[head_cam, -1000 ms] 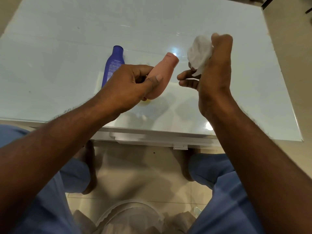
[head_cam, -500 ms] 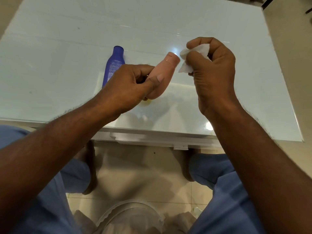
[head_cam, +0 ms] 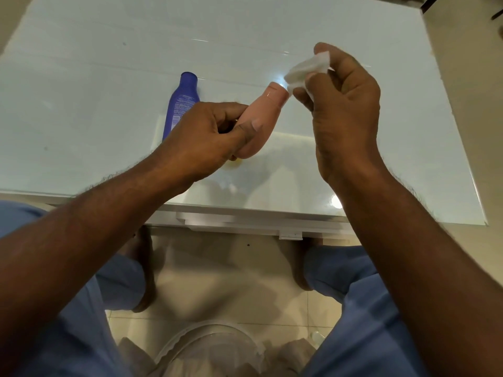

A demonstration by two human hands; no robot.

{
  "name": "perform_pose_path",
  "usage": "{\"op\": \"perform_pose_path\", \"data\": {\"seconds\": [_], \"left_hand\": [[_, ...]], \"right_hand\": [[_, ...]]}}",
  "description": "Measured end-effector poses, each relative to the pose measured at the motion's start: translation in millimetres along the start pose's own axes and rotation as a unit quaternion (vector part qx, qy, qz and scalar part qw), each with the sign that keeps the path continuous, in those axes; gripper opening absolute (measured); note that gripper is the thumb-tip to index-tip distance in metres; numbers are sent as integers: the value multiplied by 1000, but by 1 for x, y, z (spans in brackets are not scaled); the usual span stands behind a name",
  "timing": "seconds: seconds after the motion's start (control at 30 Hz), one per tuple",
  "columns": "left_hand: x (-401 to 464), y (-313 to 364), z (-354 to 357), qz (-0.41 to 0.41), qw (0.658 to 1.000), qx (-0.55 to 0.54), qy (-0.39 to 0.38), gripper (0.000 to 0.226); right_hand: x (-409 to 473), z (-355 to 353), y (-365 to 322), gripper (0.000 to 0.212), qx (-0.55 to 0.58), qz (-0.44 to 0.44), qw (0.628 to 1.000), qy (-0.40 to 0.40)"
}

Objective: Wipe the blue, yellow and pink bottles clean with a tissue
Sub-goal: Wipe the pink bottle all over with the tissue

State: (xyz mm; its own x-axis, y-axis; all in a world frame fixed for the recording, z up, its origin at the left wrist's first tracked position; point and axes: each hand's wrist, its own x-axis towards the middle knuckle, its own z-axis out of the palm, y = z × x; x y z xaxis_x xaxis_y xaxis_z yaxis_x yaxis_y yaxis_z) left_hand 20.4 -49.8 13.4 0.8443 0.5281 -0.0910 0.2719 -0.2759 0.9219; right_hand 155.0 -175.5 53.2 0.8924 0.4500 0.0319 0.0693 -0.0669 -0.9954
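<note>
A person seated at a glossy white surface [head_cam: 353,159] holds a pink bottle [head_cam: 261,118] in the left hand [head_cam: 206,137] and brings a crumpled white tissue [head_cam: 304,70] to its capped end with the right hand [head_cam: 343,104]. The bottle is lifted clear of the surface and tilted, cap pointing away and to the right. The tissue's lower edge is touching or just beside the cap; which of the two cannot be told.

To do this step well, the tissue likely needs to wrap the cap and be drawn down the body while the left hand turns the bottle, so that every side is covered, including the part now under the fingers.

The left grip is closed around the bottle's lower half, thumb across the front. The right grip is a narrow pinch, fingertips bunching the tissue with nothing else in it.

A blue bottle [head_cam: 181,104] lies on its side on the surface, beside the left hand. Only a sliver of yellow [head_cam: 234,164] shows beneath the pink bottle's base, perhaps the yellow bottle.
</note>
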Motion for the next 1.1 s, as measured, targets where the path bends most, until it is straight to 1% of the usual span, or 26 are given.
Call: {"op": "perform_pose_path", "data": {"seconds": [0.07,0.17,0.23,0.33,0.47,0.6,0.7,0.87,0.93,1.03,1.1], "left_hand": [[0,0,0,-1,1000,0,1,50],[0,-1,0,-8,1000,4,1,42],[0,-1,0,-12,1000,4,-1,44],[0,-1,1,-10,1000,1,-1,42],[1,-2,1,-7,1000,5,-1,40],[1,-3,1,-7,1000,9,5,40],[2,-3,2,-4,1000,5,6,41],[2,-4,3,-2,1000,7,5,43],[1,-4,3,0,1000,3,6,43],[0,-3,2,1,1000,-9,2,37],[-1,-2,1,3,1000,-11,-1,33]], "right_hand": [[1,0,1,24,-18,-2,1000,6],[3,-1,0,19,-31,-1,999,27],[4,-3,0,19,-17,9,999,36],[3,-4,2,14,40,21,999,19],[2,-3,3,17,31,1,999,6],[1,0,1,16,42,15,999,21],[1,0,0,22,45,20,999,18],[-1,-2,1,22,18,5,1000,-3],[0,-3,2,29,-9,3,1000,-3],[2,-6,2,39,-40,-4,999,10],[5,-7,3,37,-43,4,999,17]]}}
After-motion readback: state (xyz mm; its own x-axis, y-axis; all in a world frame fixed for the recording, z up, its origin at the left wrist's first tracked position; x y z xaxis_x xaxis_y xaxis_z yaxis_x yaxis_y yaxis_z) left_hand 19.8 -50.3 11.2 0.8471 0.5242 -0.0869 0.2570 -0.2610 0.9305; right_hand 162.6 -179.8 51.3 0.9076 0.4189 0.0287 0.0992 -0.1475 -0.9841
